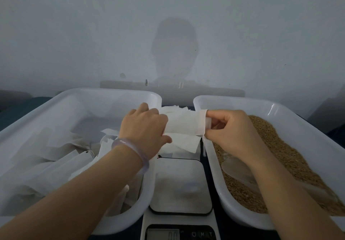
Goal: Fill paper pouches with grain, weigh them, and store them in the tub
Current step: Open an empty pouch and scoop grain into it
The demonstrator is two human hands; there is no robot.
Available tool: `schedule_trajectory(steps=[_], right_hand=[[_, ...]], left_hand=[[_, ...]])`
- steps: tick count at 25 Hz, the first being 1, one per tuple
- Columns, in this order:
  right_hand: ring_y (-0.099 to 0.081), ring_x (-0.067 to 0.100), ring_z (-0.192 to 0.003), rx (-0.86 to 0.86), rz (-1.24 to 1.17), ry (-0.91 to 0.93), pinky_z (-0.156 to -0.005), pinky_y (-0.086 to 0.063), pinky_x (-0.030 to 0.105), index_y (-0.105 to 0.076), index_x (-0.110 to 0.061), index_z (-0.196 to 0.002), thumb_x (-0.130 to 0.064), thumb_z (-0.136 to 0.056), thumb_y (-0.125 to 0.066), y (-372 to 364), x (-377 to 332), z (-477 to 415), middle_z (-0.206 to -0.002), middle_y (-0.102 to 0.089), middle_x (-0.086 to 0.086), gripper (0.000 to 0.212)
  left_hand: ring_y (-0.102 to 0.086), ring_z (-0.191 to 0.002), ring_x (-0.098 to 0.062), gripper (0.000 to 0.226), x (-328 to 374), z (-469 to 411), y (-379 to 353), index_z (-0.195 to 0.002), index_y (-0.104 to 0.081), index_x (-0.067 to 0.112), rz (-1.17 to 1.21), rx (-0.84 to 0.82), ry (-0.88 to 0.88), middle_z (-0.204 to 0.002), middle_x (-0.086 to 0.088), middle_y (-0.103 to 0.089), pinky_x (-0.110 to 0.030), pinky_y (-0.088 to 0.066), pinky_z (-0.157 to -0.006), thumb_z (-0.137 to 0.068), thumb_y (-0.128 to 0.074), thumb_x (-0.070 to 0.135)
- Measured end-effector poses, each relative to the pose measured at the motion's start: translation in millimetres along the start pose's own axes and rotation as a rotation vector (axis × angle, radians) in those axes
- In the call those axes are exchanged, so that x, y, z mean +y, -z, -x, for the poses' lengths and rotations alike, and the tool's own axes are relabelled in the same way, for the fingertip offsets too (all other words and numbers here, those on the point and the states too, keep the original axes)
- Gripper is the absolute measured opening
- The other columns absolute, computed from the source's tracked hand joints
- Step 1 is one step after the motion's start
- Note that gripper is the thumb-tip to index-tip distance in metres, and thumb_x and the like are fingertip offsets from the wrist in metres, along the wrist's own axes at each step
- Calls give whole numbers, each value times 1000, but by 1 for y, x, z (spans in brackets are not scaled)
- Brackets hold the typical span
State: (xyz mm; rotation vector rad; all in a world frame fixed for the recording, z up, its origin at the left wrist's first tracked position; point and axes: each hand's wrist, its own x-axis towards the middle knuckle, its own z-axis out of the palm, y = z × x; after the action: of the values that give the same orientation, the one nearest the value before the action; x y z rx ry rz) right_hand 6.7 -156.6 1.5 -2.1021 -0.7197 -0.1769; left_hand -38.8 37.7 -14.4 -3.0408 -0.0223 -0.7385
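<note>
A white paper pouch [183, 125] is stretched sideways between both hands, above the gap between the two tubs. My left hand [144, 127] grips its left end. My right hand [228, 127] pinches its open right end, fingers spreading the mouth. More loose pouches [179, 110] lie in a pile just behind it. The left white tub [61, 98] holds several filled pouches [56, 165]. The right white tub [211, 101] holds brown grain [287, 157] with a clear scoop [240, 170] lying in it. A kitchen scale [180, 185] sits between the tubs, its platform bare.
The scale's display [163, 235] and buttons sit at the bottom edge. A grey wall rises close behind the tubs. A dark tabletop [24, 107] shows around the tubs.
</note>
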Motion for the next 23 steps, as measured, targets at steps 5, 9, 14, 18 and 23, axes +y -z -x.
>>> schedule_trajectory(steps=[5,9,14,18,23], right_hand=[[-42,3,-49,-77,41,76,-50,-37,15,-71,-43,-89,-19,-69,-77,-2,-5,4,-58,-57,-16,32],[-40,3,-50,-183,63,137,-49,-39,19,-72,-39,-94,-23,-70,-73,-6,-7,8,-60,-56,-15,29],[-37,4,-51,-203,37,202,-49,-34,15,-73,-33,-87,-13,-69,-73,-4,-10,9,-57,-50,-13,27],[-41,9,-51,-211,15,227,-51,-37,16,-73,-36,-95,-9,-71,-74,-2,-13,9,-59,-54,-11,36],[-65,-1,-75,-173,40,72,-67,-54,18,-70,-46,-90,-56,-68,-64,40,6,5,-84,-70,-20,25]], left_hand=[[-23,-128,-4,113,7,3,11,-141,-24,29,593,-3,-258,-137,15,-28,-9,-16,-104,-47,-73,69],[-39,-118,-8,111,23,2,1,-144,-25,18,521,-82,-289,-129,7,-47,-6,-16,-95,-55,-85,48],[-47,-85,-5,84,21,5,-6,-129,-37,19,628,-115,-191,-98,15,-49,-9,-34,-68,-62,-84,38],[-46,-67,-17,35,22,5,-8,-92,-47,19,584,-71,-133,-69,16,-43,-20,-26,-57,-72,-74,31],[-42,-66,-17,34,15,6,-10,-87,-47,21,598,-93,-100,-65,19,-42,-14,-34,-58,-70,-74,34]])
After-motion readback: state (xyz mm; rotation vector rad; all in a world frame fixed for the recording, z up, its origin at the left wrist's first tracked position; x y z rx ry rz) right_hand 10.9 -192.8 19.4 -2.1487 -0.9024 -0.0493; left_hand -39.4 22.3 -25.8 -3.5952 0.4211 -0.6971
